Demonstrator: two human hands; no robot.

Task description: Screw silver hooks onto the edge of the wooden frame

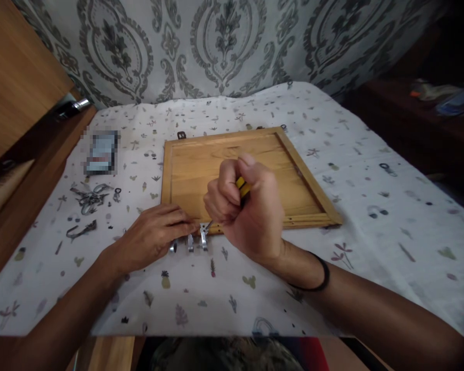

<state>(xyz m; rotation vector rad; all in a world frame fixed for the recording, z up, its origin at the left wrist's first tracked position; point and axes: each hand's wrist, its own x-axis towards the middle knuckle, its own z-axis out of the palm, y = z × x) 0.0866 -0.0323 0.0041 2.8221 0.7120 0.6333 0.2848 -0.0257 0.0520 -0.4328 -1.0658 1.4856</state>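
Observation:
A wooden framed panel (232, 170) lies flat on the cloth-covered table. My right hand (251, 206) is closed in a fist around a screwdriver (242, 188) with a yellow and black handle. Its thin shaft points down-left to a shiny metal bracket (204, 239) on the panel's near edge. My left hand (158, 234) lies low over that edge, fingers together and fingertips pressing at the bracket. Two more curved metal pieces stick out beside it, partly under my left hand. The screwdriver's tip and any screw are too small to make out.
Loose metal brackets (90, 198) lie in a pile on the left, with a single curved one (81, 229) nearer me. A phone-like object (101, 152), blurred out, rests behind them. Small dark fittings (181, 135) show at the panel's far edge. Wooden furniture (19, 67) borders the left side.

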